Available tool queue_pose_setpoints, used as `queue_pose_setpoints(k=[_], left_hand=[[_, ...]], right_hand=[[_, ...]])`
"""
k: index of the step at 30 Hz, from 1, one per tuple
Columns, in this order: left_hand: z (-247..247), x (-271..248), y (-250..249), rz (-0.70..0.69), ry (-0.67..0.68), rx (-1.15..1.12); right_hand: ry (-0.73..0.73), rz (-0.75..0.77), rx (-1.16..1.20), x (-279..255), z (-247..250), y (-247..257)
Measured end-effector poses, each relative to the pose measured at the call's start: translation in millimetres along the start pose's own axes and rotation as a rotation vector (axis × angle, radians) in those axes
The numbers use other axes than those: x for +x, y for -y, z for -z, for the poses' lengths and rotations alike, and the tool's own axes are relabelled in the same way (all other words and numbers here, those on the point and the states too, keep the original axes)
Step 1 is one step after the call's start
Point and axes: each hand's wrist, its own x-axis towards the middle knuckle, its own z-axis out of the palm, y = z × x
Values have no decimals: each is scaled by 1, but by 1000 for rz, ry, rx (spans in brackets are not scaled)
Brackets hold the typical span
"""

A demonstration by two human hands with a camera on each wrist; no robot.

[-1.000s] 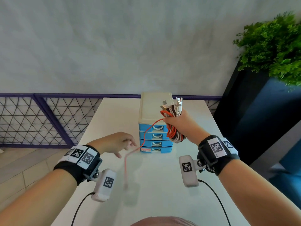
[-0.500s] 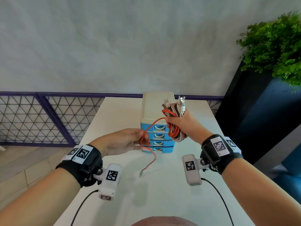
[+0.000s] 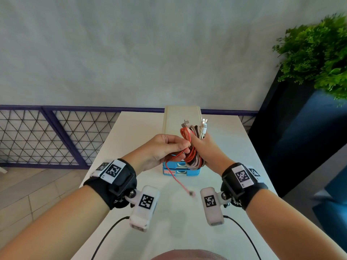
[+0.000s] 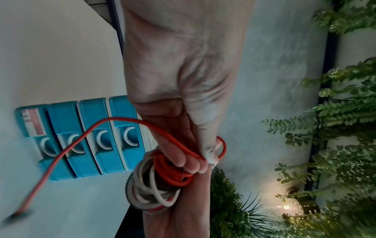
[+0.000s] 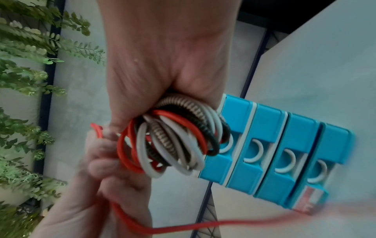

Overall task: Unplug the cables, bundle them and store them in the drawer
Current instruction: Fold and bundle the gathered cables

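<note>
My right hand point(image 3: 204, 147) grips a coiled bundle of cables point(image 3: 194, 160) point(image 5: 175, 141) point(image 4: 154, 185), red, white and braided, with plug ends point(image 3: 195, 124) sticking up above the fist. My left hand point(image 3: 165, 149) point(image 4: 195, 154) pinches the red cable point(image 3: 176, 156) point(image 4: 81, 138) right beside the bundle. The cable's loose tail hangs down to a blurred plug point(image 3: 191, 193) over the table. Behind the hands stands a small drawer unit point(image 3: 181, 117) with blue drawer fronts point(image 4: 89, 136) point(image 5: 264, 149), all shut.
The white table point(image 3: 131, 139) runs back to a purple rail and mesh fence point(image 3: 56, 136) at the left. A dark planter with a green plant point(image 3: 315, 53) stands at the right. The wrist camera cords point(image 3: 242, 233) trail over the near table.
My left hand rose from the table, took the red cable and brought it up against the bundle. The loose tail swung right and shortened. The right hand stayed nearly still.
</note>
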Motion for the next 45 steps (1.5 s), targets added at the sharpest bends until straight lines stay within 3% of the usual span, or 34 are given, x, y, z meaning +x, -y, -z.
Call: queue_pose_setpoints(k=[4, 7, 11, 15, 18, 20, 22, 26, 31, 37, 39, 42, 45], left_hand=[[-7, 4, 1, 47, -42, -35], [-9, 4, 2, 42, -50, 69], [-11, 0, 9, 26, -42, 276], [3, -16, 16, 232, 177, 157], [20, -27, 20, 328, 297, 218], [23, -29, 19, 277, 280, 455], [22, -23, 18, 157, 163, 744], [19, -5, 18, -32, -14, 1002], [1, 1, 10, -279, -143, 925], [-9, 2, 10, -418, -276, 851], [-9, 1, 10, -384, -305, 848], [-1, 1, 6, -247, -246, 897], [15, -1, 1, -4, -133, 629]], right_hand=[[133, -68, 289, -3, -4, -1], [148, -49, 242, -7, -2, 4], [-91, -18, 137, 0, 1, 7], [-350, 6, 303, 6, 28, 12], [-415, -14, 392, 5, 50, 13], [-368, -33, 396, 1, 56, 15], [-275, -93, 354, -2, 55, 16], [-57, -176, 216, -6, 45, 17], [96, -204, -17, -11, 27, 16], [213, -271, 108, -14, 13, 9], [179, -267, 68, -15, 14, 9], [66, -210, -85, -13, 16, 9], [-83, -175, -212, -8, 25, 7]])
